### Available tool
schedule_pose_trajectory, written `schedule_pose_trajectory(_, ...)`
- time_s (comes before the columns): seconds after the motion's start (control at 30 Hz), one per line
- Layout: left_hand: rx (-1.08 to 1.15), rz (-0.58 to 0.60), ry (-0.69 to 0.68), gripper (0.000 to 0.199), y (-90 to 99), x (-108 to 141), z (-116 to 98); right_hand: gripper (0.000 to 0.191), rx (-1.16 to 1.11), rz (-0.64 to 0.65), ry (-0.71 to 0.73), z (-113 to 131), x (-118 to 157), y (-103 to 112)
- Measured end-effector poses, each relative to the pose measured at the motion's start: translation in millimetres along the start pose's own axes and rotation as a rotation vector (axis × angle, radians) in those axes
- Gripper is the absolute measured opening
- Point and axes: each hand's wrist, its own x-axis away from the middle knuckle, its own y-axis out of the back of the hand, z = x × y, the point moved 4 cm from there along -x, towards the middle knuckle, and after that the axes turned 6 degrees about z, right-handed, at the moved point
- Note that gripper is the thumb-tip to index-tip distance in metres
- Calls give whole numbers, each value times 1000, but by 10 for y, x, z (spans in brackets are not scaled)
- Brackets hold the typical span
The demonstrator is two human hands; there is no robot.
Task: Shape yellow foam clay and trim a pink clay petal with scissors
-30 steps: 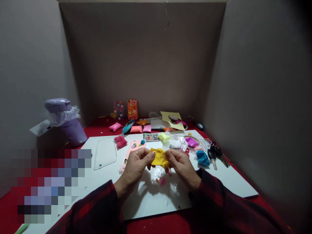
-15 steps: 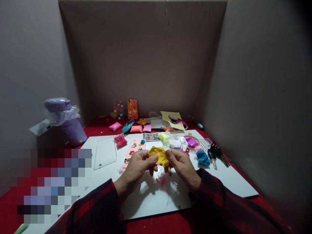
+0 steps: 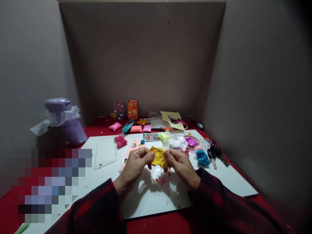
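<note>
A flattened, uneven piece of yellow clay [image 3: 159,157] is held up above the white board [image 3: 151,208]. My left hand [image 3: 136,164] pinches its left edge, thumb on top and fingers beneath. On the right edge, my right hand [image 3: 181,164] grips it the same way. Behind my left hand lies a pink phone case [image 3: 133,148] with small decorations, partly hidden by that hand. Clear plastic with small pink and orange bits [image 3: 161,180] rests on the board below the clay.
Clear case [image 3: 105,154] and red packet [image 3: 120,141] lie left. Blue packet [image 3: 202,157] and keys [image 3: 213,157] lie right. Further back are a yellow-green packet [image 3: 164,137] and orange case [image 3: 132,109]. A purple tumbler [image 3: 73,130] stands far left.
Both hands have shifted slightly to the left with the yellow clay, and their fingers have moved a little along its edges. The objects on the board look unmoved.
</note>
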Motion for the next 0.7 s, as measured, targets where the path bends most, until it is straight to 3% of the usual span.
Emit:
schedule_pose_trajectory(0.23,-39,-17,36,36,-24,10,-14,38,2,-21,36,41,2,-1)
schedule_pose_trajectory(0.43,-2,-32,43,32,-26,15,-11,41,62,45,26,31,-2,-16)
schedule_pose_trajectory(0.7,-51,-27,71,34,-55,35,-16,34,113,-38,70,80,4,-8)
